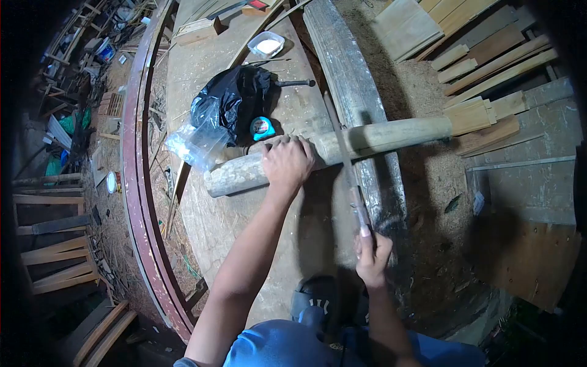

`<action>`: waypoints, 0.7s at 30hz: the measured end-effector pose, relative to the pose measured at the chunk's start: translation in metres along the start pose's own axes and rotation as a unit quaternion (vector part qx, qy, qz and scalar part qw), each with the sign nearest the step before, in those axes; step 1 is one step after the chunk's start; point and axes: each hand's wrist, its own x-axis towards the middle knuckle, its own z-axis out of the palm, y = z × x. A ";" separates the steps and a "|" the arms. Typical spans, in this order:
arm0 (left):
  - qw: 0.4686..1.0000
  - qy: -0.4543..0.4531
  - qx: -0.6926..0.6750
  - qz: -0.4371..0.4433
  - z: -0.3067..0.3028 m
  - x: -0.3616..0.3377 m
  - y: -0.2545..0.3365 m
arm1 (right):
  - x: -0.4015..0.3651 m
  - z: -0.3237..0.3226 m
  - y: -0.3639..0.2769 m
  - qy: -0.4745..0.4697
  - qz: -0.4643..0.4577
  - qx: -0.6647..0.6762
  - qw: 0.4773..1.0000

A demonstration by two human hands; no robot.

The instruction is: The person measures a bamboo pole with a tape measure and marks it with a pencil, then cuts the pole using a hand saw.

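Note:
A pale round log (pixel 394 136) lies across the wooden planks, its near-left end toward the plastic bag. My left hand (pixel 287 160) presses down on it from above, fingers curled over its far side. My right hand (pixel 373 257) is closed round the handle of a long hand saw (pixel 342 144), thumb along the grip. The saw's thin blade crosses over the log, pointing away from me, seen nearly edge-on and blurred; its teeth do not show. Just beyond my left hand sits a turquoise tape measure (pixel 262 128).
A black plastic bag (pixel 235 101), a clear bag (pixel 199 144), a hammer (pixel 295 82) and a white tub (pixel 266 44) lie on the planks (pixel 244 238). A thick grey beam (pixel 345 61) runs alongside at right. Cut boards (pixel 483 67) and sawdust lie beyond; a maroon beam (pixel 137 202) stands left.

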 end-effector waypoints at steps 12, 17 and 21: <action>0.997 0.059 -0.016 0.054 0.007 -0.009 -0.003 | 0.004 -0.020 0.029 0.014 0.029 0.141 0.990; 0.995 0.082 -0.011 0.063 0.010 -0.008 -0.004 | 0.010 -0.018 0.032 -0.005 0.028 0.140 0.990; 0.997 0.053 -0.015 0.048 0.009 -0.007 -0.004 | 0.014 -0.018 0.039 -0.022 0.014 0.124 0.992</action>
